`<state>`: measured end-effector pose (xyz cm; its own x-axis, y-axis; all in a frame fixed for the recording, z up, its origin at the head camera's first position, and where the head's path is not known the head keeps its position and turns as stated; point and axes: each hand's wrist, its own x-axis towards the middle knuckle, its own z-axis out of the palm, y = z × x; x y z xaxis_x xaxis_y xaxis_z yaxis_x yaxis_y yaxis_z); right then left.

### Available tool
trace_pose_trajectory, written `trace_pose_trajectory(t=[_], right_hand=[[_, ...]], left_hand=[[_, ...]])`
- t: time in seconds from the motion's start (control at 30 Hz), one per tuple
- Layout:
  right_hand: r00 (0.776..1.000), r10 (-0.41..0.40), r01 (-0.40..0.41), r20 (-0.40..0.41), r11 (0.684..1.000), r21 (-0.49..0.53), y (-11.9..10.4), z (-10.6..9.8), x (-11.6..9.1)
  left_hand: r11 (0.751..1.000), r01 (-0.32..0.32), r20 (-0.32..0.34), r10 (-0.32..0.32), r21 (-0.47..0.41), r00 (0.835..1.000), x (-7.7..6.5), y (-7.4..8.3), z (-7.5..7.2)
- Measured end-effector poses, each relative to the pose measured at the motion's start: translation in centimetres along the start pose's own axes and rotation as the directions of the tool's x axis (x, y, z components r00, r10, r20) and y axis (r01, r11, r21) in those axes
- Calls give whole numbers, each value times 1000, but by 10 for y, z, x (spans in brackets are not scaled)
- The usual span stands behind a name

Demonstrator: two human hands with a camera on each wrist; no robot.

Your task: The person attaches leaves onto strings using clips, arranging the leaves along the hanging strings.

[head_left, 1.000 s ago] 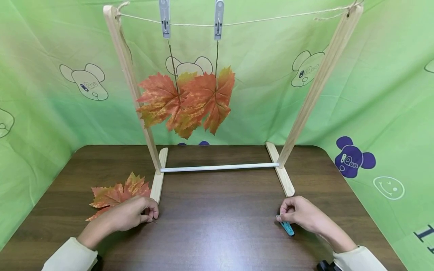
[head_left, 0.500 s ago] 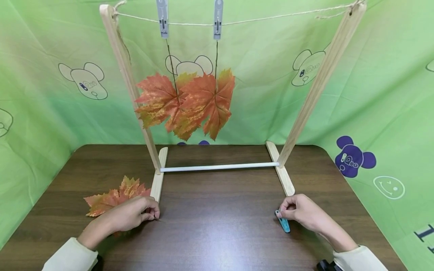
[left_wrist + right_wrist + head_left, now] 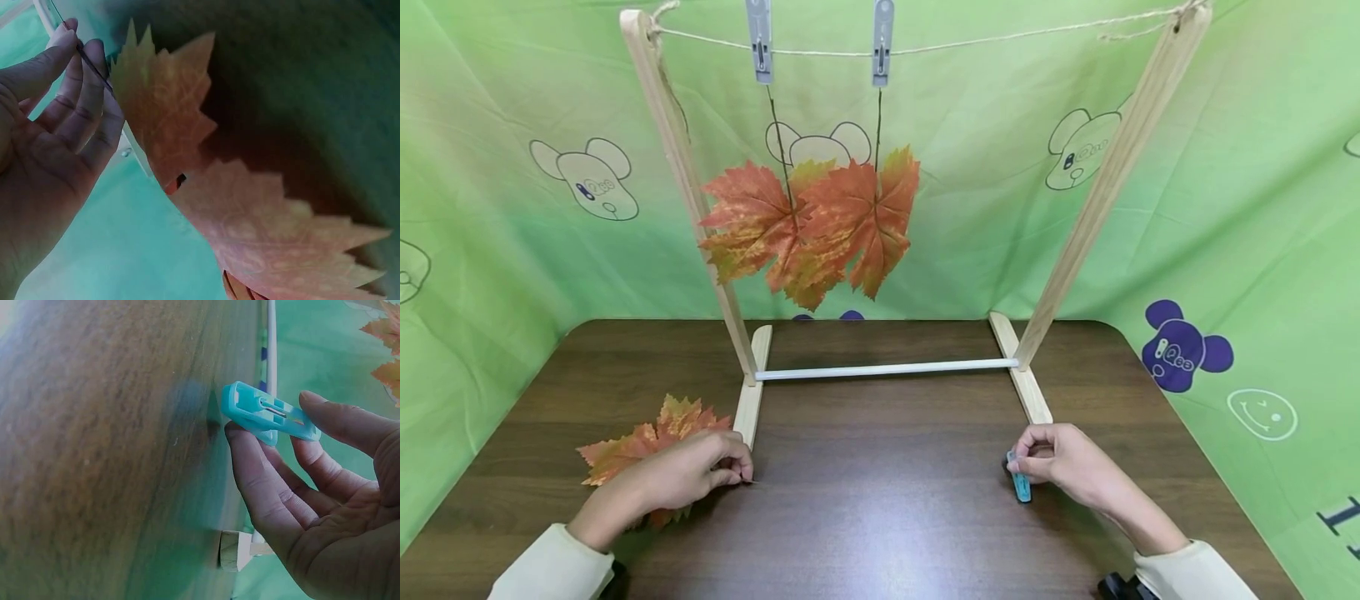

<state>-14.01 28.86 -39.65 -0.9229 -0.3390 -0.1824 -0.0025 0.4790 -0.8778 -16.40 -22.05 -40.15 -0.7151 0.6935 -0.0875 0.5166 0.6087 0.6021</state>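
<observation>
My left hand [image 3: 688, 471] pinches the thin dark stem [image 3: 94, 67] of an orange-red maple leaf [image 3: 655, 437] between thumb and fingertips. The leaf spreads behind and under that hand, partly hidden by it in the head view. On the right, my right hand [image 3: 1067, 462] holds a blue clothespin [image 3: 269, 412] between thumb and fingers, just over the table near the stand's right foot. Two similar leaves, a left one [image 3: 752, 221] and a right one [image 3: 868, 217], hang overlapping by their stems from a left grey clothespin [image 3: 761, 42] and a right grey clothespin [image 3: 882, 46].
A string [image 3: 1000, 42] runs between the tops of two wooden posts, left [image 3: 688, 183] and right [image 3: 1108, 183]. A white rod [image 3: 887, 370] joins the posts low down, above the brown table [image 3: 880, 483]. Green printed cloth [image 3: 970, 192] surrounds the table.
The leaf in my left hand has turned, its blade shifting left and down. My right hand has risen slightly in view, and the blue clothespin has swung to a more upright angle.
</observation>
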Motion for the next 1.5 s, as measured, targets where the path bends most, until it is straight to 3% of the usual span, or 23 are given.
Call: trace_pose_trajectory(t=[0.4, 0.8, 1.07, 1.5], right_hand=[[1000, -13, 13, -16, 1000, 18, -5, -1, 5], [997, 26, -29, -78, 999, -33, -17, -4, 8], [994, -33, 23, -109, 995, -96, -28, -7, 14], [981, -107, 88, -161, 989, -118, -50, -12, 22]], left_hand=[[997, 67, 61, -66, -27, 996, -1, 9, -12], [999, 33, 47, -31, -37, 998, 7, 23, -27], [999, -35, 12, 35, 37, 999, 17, 37, -33], [989, -128, -21, 130, 78, 991, 38, 63, -36]])
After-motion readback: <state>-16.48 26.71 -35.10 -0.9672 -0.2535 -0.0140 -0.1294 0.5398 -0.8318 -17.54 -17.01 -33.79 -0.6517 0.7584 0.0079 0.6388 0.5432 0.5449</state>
